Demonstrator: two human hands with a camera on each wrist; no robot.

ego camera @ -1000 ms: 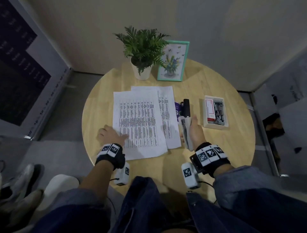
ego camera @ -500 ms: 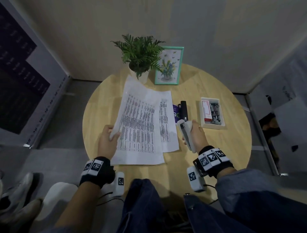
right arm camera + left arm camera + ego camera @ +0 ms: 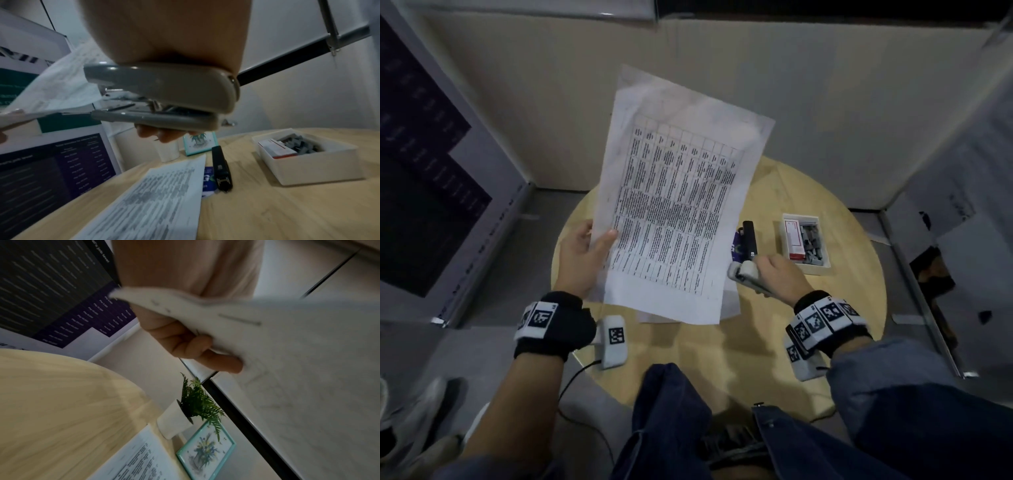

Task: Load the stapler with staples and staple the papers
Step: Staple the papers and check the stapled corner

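Nearest, the left hand (image 3: 580,258) pinches a white printed sheet of paper (image 3: 678,205) at its lower left edge, thumb on the printed face and fingers (image 3: 205,353) curled behind it. The sheet stands lifted off the round pale wooden table (image 3: 842,308), tilted up and away from the grip, so most of it rises above and beyond the hand.

The right hand (image 3: 779,277) is clenched round a grey metal stapler (image 3: 160,97), palm over its top arm and fingertips under its base. The stapler's nose points toward the lifted sheet, near its lower right corner; whether the paper lies between the stapler's arms cannot be told.

On the table under the raised sheet lies a second white printed sheet (image 3: 156,199), flat. Just beside its right edge lie a small purple card (image 3: 208,180) and a black slim stapler (image 3: 749,238). Right of that sits a white rectangular tray (image 3: 811,270) holding a red-and-white staple box (image 3: 794,240) and loose grey staple strips (image 3: 813,245).

Farthest, at the table's back edge, stand a green fern in a white pot (image 3: 191,408) and a teal-framed flower picture (image 3: 205,454) beside it.
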